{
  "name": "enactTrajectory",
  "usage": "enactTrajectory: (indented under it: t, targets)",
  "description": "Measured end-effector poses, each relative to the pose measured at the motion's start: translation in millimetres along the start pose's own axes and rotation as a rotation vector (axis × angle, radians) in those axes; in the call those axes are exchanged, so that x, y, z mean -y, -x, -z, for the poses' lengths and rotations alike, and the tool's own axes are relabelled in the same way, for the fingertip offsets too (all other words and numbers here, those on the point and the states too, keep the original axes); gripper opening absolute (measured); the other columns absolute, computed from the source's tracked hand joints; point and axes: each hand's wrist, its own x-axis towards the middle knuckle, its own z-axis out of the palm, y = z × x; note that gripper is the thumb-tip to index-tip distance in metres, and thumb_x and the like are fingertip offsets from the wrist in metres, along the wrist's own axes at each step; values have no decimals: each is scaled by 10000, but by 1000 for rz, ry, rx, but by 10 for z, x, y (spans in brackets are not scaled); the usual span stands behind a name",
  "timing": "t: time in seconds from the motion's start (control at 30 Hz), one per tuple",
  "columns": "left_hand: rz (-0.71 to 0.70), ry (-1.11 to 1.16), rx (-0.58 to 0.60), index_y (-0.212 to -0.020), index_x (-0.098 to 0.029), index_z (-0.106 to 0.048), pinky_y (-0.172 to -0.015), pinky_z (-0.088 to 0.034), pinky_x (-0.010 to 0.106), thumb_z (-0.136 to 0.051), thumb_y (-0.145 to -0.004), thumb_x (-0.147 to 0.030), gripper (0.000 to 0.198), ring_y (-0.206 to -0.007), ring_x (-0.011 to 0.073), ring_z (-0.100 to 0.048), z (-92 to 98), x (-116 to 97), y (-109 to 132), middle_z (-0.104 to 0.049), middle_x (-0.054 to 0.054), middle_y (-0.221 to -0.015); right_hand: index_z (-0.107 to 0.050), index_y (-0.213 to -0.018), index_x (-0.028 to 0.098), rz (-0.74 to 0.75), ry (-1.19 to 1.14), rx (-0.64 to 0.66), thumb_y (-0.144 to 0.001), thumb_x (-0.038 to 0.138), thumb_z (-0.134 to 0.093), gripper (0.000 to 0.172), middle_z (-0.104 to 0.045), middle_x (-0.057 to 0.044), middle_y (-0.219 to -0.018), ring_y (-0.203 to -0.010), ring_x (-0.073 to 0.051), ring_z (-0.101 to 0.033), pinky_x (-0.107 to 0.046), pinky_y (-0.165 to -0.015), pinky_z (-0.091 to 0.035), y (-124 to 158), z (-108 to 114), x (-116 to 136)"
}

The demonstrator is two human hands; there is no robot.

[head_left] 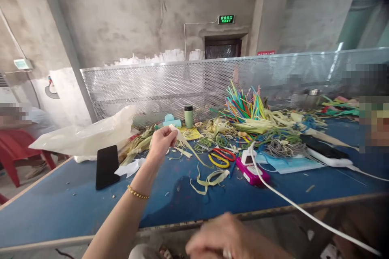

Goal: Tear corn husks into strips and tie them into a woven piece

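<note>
My left hand (161,142) is raised over the table, its fingers pinched on a pale strip of corn husk (186,142) that hangs down to the right. My right hand (226,238) is below the table's front edge, smeared by motion; what its fingers hold, if anything, I cannot make out. Beyond the husk strip lie scissors (221,165) with one red and one yellow handle. Thin torn husk scraps (209,182) curl on the blue tabletop (170,202) between my two hands.
A black phone (107,167) and plastic sheet (88,135) lie left. A green bottle (189,117) stands behind; colored strips (243,103) and husks (255,125) are piled back right. A magenta power strip (253,171) trails a white cable (299,206) over the front edge.
</note>
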Motion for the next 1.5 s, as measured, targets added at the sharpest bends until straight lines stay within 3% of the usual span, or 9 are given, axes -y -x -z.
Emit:
enactTrajectory:
  t: [0.13,0.2,0.27,0.43,0.6,1.0,1.2,1.33,1.5]
  targets:
    - [-43,-114,87,-555,-167,-506,-458,-288,217,-656,-731,-332,284,-439,71,-392,15,-162,-53,-477,-33,-462,-695,-1009,227,38,82,-371,-958,273,-482,224,-733,-15,-881,-801,-127,-685,-235,-752,-525,-688,371,80]
    - [-37,-127,113,-566,-166,-514,-473,-296,220,-662,-720,-335,272,-465,78,-410,50,-175,-96,-485,-28,-485,-693,-993,197,48,184,-629,-952,265,-482,225,-733,-46,-904,-820,-139,-679,-253,-767,-515,-1060,546,-58]
    - [-20,-134,140,-571,-165,-515,-483,-301,223,-659,-716,-342,270,-481,86,-426,80,-136,-152,-492,-23,-496,-694,-975,175,29,290,-738,-933,249,-493,218,-727,-76,-947,-842,-160,-668,-275,-768,-501,-1384,691,-303]
    - [0,-173,197,-534,-165,-485,-481,-274,224,-652,-721,-381,330,-475,80,-392,77,118,-274,-481,-25,-490,-679,-834,144,-98,310,-482,-876,369,-589,246,-709,-73,-780,-701,-159,-631,-252,-631,-452,-1844,823,-979]
    - [45,-206,276,-573,-139,-560,-500,-292,230,-659,-741,-420,343,-502,91,-424,48,349,-220,-497,-18,-513,-604,-681,155,-213,65,-346,-812,425,-651,304,-581,0,-535,-504,-122,-524,-230,-499,-386,-1871,673,-1298]
    - [284,275,312,-635,-130,-634,-537,-340,250,-727,-697,-364,259,-523,100,-448,24,493,-75,-543,4,-571,-549,-675,159,-240,-419,-310,-872,391,-536,305,-538,25,-543,-482,-95,-501,-214,-488,-405,-1718,521,-1368]
    - [258,135,236,-588,-149,-606,-487,-308,234,-713,-685,-385,277,-480,89,-418,6,495,-62,-499,-21,-528,-579,-774,157,-298,-371,-338,-829,414,-598,263,-517,43,-520,-445,-87,-469,-201,-445,-376,-1712,511,-1359]
    - [231,89,309,-628,-148,-630,-520,-384,240,-666,-749,-417,296,-505,116,-529,15,494,-53,-593,10,-576,-586,-813,159,-244,-276,-345,-850,414,-574,258,-547,28,-557,-445,-92,-482,-205,-438,-386,-1717,495,-1338]
    - [252,107,284,-662,-150,-592,-488,-403,234,-664,-756,-457,328,-471,120,-571,12,532,-50,-635,21,-617,-616,-946,146,-154,29,-466,-904,390,-504,272,-652,-35,-761,-525,-100,-574,-205,-485,-424,-1703,819,-1250]
